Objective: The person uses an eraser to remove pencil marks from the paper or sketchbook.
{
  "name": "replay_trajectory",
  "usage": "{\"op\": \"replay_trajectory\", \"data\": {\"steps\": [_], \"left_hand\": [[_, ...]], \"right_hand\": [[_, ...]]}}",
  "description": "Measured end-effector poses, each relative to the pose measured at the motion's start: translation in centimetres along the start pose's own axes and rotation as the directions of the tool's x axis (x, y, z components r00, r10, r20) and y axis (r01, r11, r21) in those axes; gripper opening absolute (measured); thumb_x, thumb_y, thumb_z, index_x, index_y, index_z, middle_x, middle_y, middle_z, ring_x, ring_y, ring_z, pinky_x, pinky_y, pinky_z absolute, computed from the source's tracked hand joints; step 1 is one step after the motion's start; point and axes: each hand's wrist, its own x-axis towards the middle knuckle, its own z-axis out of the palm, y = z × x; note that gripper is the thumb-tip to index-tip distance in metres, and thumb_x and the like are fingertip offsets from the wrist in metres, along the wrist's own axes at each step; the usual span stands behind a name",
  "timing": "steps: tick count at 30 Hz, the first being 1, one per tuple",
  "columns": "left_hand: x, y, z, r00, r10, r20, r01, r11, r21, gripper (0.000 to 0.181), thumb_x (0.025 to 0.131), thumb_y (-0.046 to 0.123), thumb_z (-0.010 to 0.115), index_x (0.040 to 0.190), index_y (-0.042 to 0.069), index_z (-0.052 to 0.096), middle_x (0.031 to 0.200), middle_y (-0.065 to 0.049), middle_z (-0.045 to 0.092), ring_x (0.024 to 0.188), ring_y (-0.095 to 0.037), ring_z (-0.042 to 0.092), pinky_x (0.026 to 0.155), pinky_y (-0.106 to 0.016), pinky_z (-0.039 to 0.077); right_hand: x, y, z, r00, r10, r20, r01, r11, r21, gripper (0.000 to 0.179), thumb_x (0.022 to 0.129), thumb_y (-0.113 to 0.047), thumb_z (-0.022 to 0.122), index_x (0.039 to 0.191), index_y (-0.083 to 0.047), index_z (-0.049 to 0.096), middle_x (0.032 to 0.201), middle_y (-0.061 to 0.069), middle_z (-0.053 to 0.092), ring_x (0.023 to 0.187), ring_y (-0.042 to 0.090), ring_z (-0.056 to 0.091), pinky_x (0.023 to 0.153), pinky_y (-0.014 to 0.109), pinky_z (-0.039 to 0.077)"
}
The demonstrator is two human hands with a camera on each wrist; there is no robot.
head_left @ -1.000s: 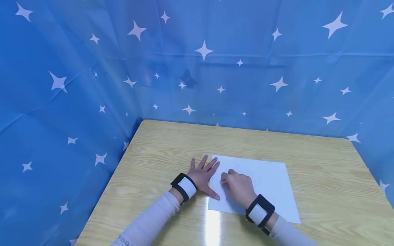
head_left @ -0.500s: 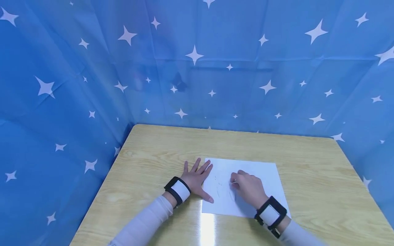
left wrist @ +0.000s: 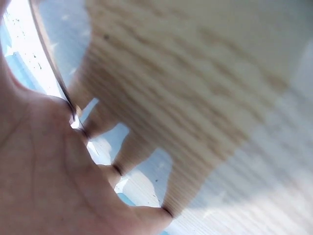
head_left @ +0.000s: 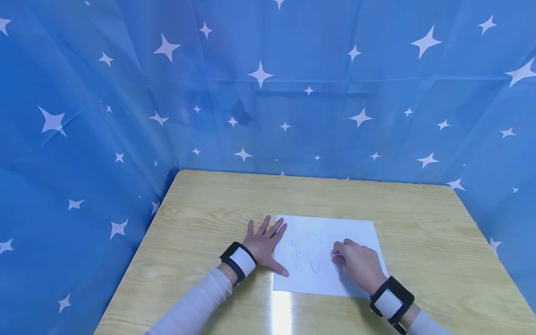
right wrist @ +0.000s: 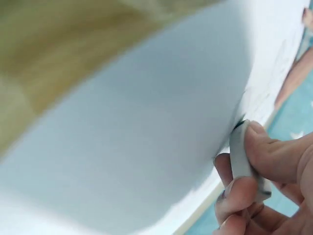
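A sheet of white paper (head_left: pixel 301 281) lies on the wooden table, with faint dark strokes and specks on it. My left hand (head_left: pixel 263 246) is spread flat at its left edge, the thumb reaching onto the sheet. Over the right part of the paper, my right hand (head_left: pixel 360 265) pinches a small pale grey eraser (right wrist: pixel 239 154) between thumb and fingers. In the right wrist view, the eraser's darkened end meets the paper near dark marks. From the head view the eraser is mostly hidden by the fingers. The left wrist view shows the left palm (left wrist: pixel 58 166) above the glossy tabletop.
The light wood table (head_left: pixel 226 195) extends around the paper on all sides. Behind it and along the left hangs a blue curtain (head_left: pixel 293 107) with white stars. A bright reflection shows on the tabletop just below the sheet.
My right hand has moved rightward across the paper with the eraser. More faint strokes and specks show on the sheet to its left. The left hand stays on the paper's edge; the head view has shifted slightly.
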Motion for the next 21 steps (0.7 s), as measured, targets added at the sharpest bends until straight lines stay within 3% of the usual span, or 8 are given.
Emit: {"op": "replay_trajectory", "data": {"steps": [4,10,14,17,21], "left_hand": [[0.4,-0.8,0.3,1.000,-0.003,-0.003,0.003,1.000,0.019,0.136,0.052,0.089,0.059,0.156,0.022,0.005,0.163,0.004,-0.005,0.143,-0.032,-0.012,0.108,-0.075,-0.002],[0.5,-0.3,0.8,1.000,-0.003,-0.008,0.003,1.000,0.011,0.132,0.054,0.087,0.060,0.156,0.023,0.006,0.163,0.005,-0.003,0.143,-0.031,-0.011,0.108,-0.074,-0.001],[-0.3,0.8,0.4,1.000,0.005,0.013,-0.005,1.000,0.001,0.128,0.058,0.082,0.064,0.156,0.020,0.010,0.163,0.003,0.001,0.144,-0.032,-0.007,0.109,-0.074,0.003],[-0.3,0.8,0.4,1.000,0.000,0.008,-0.001,0.999,0.036,0.130,0.057,0.084,0.062,0.156,0.021,0.008,0.163,0.003,0.000,0.144,-0.032,-0.007,0.109,-0.073,0.004],[-0.2,-0.3,0.4,1.000,-0.016,-0.016,0.017,0.999,0.051,0.135,0.053,0.087,0.062,0.156,0.022,0.005,0.163,0.004,-0.004,0.143,-0.031,-0.011,0.110,-0.073,0.000]], "right_hand": [[0.6,0.4,-0.7,1.000,-0.001,0.013,0.001,0.999,0.032,0.016,0.072,-0.015,0.082,0.073,-0.022,0.068,0.064,-0.006,0.059,0.053,0.008,0.047,0.041,0.028,0.039],[4.4,-5.3,0.3,0.994,-0.097,0.042,0.091,0.987,0.134,0.008,0.076,-0.019,0.080,0.078,-0.021,0.072,0.070,-0.005,0.064,0.060,0.009,0.055,0.051,0.031,0.049],[4.9,-7.3,1.8,0.986,-0.157,0.063,0.150,0.983,0.110,0.005,0.079,-0.019,0.077,0.080,-0.020,0.072,0.070,-0.004,0.062,0.052,0.007,0.047,0.047,0.028,0.044],[4.0,-5.8,1.8,0.989,-0.141,0.042,0.138,0.989,0.061,0.005,0.079,-0.018,0.076,0.079,-0.020,0.071,0.068,-0.004,0.060,0.050,0.007,0.045,0.044,0.028,0.042],[2.2,-1.5,0.4,0.999,-0.035,0.011,0.034,0.999,0.039,0.010,0.077,-0.015,0.078,0.077,-0.021,0.070,0.066,-0.004,0.059,0.052,0.010,0.046,0.044,0.028,0.041]]}}
